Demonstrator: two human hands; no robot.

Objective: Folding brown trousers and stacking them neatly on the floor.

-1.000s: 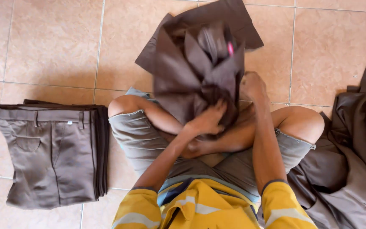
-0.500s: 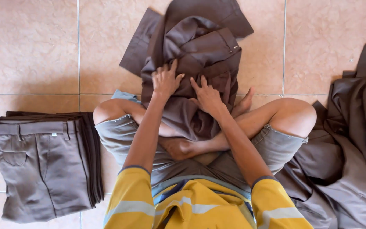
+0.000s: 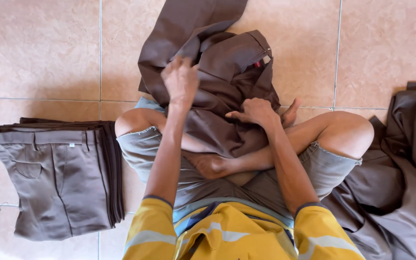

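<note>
A pair of brown trousers (image 3: 227,91) is seen bunched and creased across the crossed legs of a person seated on the floor, with one flat panel spread out over the tiles beyond the knees. The waistband, with its belt loops and a small red tag, is turned toward the upper right. The cloth is gripped near its upper left fold by the left hand (image 3: 181,82), whose fingers are closed into the fabric. The right hand (image 3: 255,111) is laid on the middle of the garment, its fingers curled down against the cloth; whether a fold is pinched beneath it cannot be told.

A tidy stack of folded trousers (image 3: 56,175) in the same brown is set on the floor well to the person's left. A loose heap of brown cloth (image 3: 400,188) is piled just beside the right knee. The floor (image 3: 44,48) is laid with large, glossy beige tiles divided by thin dark joints.
</note>
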